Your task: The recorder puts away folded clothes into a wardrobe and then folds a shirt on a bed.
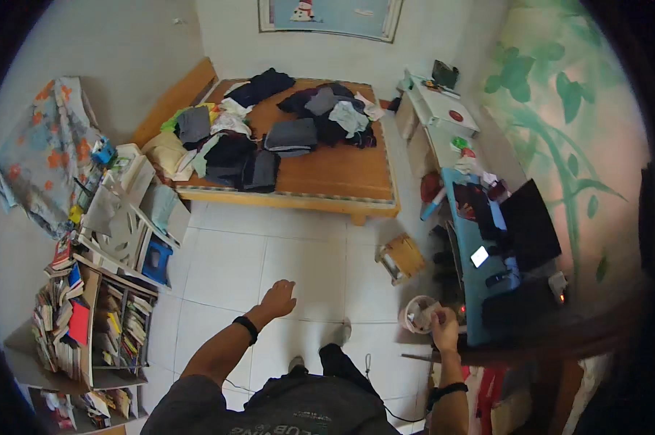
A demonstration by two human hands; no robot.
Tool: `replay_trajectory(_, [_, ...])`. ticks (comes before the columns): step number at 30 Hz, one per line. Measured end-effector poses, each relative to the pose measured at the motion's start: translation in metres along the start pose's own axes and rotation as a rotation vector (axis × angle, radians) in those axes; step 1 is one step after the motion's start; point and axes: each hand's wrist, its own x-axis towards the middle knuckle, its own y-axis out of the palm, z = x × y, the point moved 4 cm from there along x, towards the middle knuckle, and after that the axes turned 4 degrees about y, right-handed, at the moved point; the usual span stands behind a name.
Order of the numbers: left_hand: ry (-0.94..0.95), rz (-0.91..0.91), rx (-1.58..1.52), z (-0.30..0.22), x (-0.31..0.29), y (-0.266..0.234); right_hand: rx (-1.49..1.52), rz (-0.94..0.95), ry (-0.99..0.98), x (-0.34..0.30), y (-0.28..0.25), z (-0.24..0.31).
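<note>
My left hand [278, 298] hangs over the tiled floor in front of me, a dark band round its wrist. Its fingers are loosely curled in, and nothing shows in them. On the right, my right hand [445, 332] is above the rim of a round pale waste bin [406, 323]. The fingers there are pinched together. Something whitish shows at the fingertips, too small to make out, against pale crumpled bits inside the bin. A dark band is on this wrist too.
A wooden stool [403, 257] stands beyond the bin. A blue desk [480, 308] with a dark monitor [530, 221] runs along the right. Clothes [291, 136] lie piled on the wooden bed [335, 174]. Bookshelves [92, 319] and a white rack [128, 210] line the left.
</note>
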Motion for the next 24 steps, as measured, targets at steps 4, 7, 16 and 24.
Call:
replay_trajectory(4, [-0.074, -0.004, 0.010, 0.085, 0.081, -0.032, 0.102, 0.063, -0.005, 0.160, 0.104, 0.015])
replay_trajectory(7, [-0.228, 0.018, 0.015, 0.173, 0.141, -0.086, -0.012, 0.143, 0.042, 0.292, 0.200, 0.056])
replay_trajectory(16, [-0.395, -0.117, -0.013, 0.347, 0.281, -0.153, 0.056, 0.398, -0.045, 0.584, 0.431, 0.169])
replay_trajectory(24, [-0.443, -0.214, -0.055, 0.535, 0.392, -0.211, -0.008, 0.499, -0.179, 0.721, 0.609, 0.315])
